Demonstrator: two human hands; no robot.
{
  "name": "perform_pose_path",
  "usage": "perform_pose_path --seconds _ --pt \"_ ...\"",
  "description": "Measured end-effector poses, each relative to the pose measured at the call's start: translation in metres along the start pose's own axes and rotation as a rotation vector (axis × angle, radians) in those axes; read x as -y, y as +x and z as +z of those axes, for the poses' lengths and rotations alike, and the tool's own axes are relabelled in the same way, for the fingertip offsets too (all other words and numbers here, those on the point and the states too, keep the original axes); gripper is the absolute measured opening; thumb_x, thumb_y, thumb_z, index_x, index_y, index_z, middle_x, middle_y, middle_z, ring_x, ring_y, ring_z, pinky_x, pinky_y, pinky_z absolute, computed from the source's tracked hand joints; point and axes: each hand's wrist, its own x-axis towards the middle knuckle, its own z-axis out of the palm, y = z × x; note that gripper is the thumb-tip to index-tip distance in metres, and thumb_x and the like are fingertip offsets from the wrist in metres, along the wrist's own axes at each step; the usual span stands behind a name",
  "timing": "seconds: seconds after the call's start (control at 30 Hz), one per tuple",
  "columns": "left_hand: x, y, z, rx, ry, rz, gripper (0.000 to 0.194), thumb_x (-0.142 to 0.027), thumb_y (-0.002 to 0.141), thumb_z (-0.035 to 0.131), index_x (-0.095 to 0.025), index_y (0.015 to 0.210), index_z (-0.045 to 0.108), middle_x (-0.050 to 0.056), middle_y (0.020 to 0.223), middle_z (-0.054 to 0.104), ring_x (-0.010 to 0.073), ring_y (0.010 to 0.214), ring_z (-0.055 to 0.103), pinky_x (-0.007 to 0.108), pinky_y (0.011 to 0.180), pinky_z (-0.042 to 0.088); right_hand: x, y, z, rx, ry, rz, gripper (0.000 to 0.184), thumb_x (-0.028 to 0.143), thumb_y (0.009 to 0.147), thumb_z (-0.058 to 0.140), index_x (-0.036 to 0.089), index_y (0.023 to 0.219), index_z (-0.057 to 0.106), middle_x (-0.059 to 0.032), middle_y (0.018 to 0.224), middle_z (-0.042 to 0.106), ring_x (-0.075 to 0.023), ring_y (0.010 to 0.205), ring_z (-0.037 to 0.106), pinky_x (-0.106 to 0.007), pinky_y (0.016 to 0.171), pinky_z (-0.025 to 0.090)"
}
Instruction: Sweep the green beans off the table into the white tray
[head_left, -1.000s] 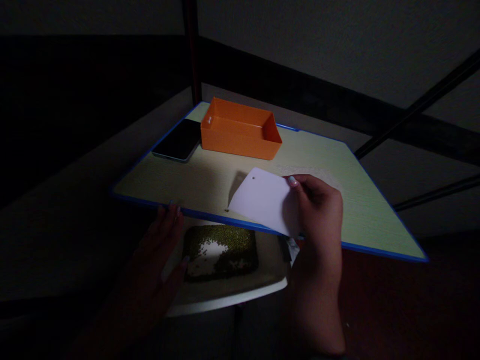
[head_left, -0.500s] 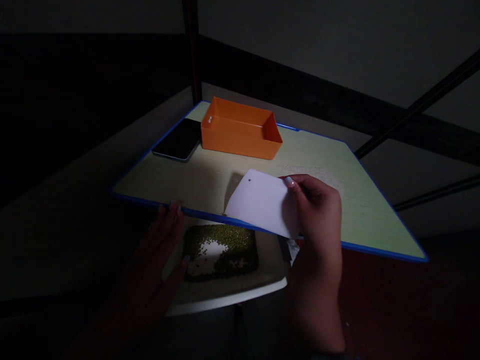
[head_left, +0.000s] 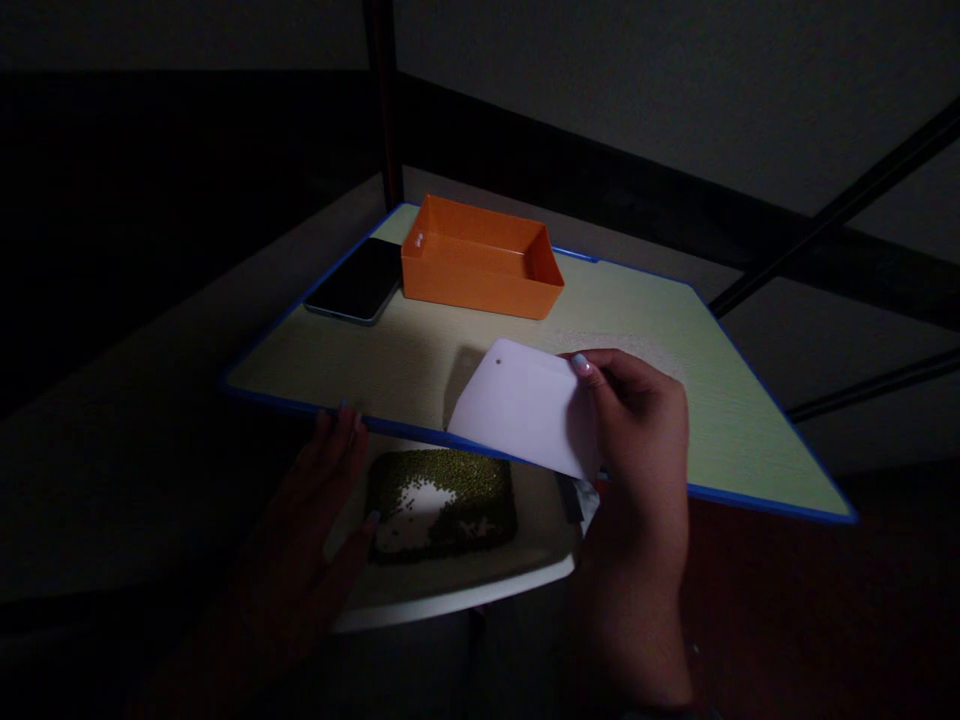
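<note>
My right hand (head_left: 634,410) pinches a white flexible scraper (head_left: 525,405) with a small hole in one corner. The scraper's lower edge lies along the blue-edged near side of the pale green table (head_left: 750,440). Below that edge is a white tray or tub (head_left: 544,540) with small green beans (head_left: 465,480) spread over its bottom, thinner in the middle. My left hand (head_left: 319,510) is dark, its fingers stretched out. Its fingertips are at the table's near edge and its thumb is beside the tray's left side.
An orange open box (head_left: 472,285) stands at the back of the table. Left of it lies a dark-screened phone (head_left: 356,280). A pale patch of fine specks (head_left: 622,345) marks the tabletop behind my right hand. Walls rise behind the table.
Both hands and the scraper hold almost the same place; my right wrist has shifted very slightly to the right. A tiny bit at the scraper's left corner shows less now.
</note>
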Motion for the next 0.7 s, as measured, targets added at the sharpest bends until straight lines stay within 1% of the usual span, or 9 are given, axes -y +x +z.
perform_pose_path --seconds 0.1,0.4,0.53,0.7 --pt "0.0006 0.0003 0.0010 -0.005 -0.001 -0.002 0.065 -0.038 0.091 0.039 -0.027 0.150 0.015 0.007 0.160 0.025 0.0275 0.146 0.023 0.050 0.107 0.039 -0.0010 0.0002 -0.0001 -0.027 -0.010 -0.007 0.014 0.020 0.084 0.062 0.022 0.081 0.075 0.0004 0.080 0.077 -0.0122 0.073 0.067 -0.025 0.065 0.048" --pt "0.0006 -0.0002 0.0017 -0.005 -0.006 -0.006 0.064 -0.036 0.091 0.039 -0.028 0.150 0.014 0.005 0.161 0.023 0.0257 0.147 0.020 0.049 0.109 0.037 0.0038 0.0004 0.0007 0.020 -0.062 0.004 0.015 0.019 0.085 0.060 0.020 0.082 0.075 -0.0005 0.081 0.078 -0.0133 0.075 0.068 -0.026 0.067 0.048" --pt "-0.0003 0.0001 0.0009 -0.013 -0.017 -0.016 0.064 -0.037 0.091 0.038 -0.030 0.150 0.013 0.004 0.161 0.022 0.0264 0.147 0.020 0.050 0.109 0.037 0.0033 0.0003 -0.0002 0.008 -0.093 0.011 0.015 0.020 0.085 0.060 0.020 0.082 0.075 -0.0003 0.079 0.077 -0.0134 0.073 0.067 -0.027 0.066 0.047" --pt "-0.0010 -0.0009 -0.0015 0.035 -0.033 -0.036 0.067 -0.033 0.091 0.039 -0.033 0.150 0.008 0.005 0.162 0.020 0.0279 0.147 0.018 0.052 0.111 0.037 0.0012 -0.0002 0.0002 -0.004 -0.083 0.003 0.015 0.020 0.085 0.059 0.020 0.082 0.075 -0.0007 0.079 0.077 -0.0138 0.073 0.067 -0.027 0.066 0.047"
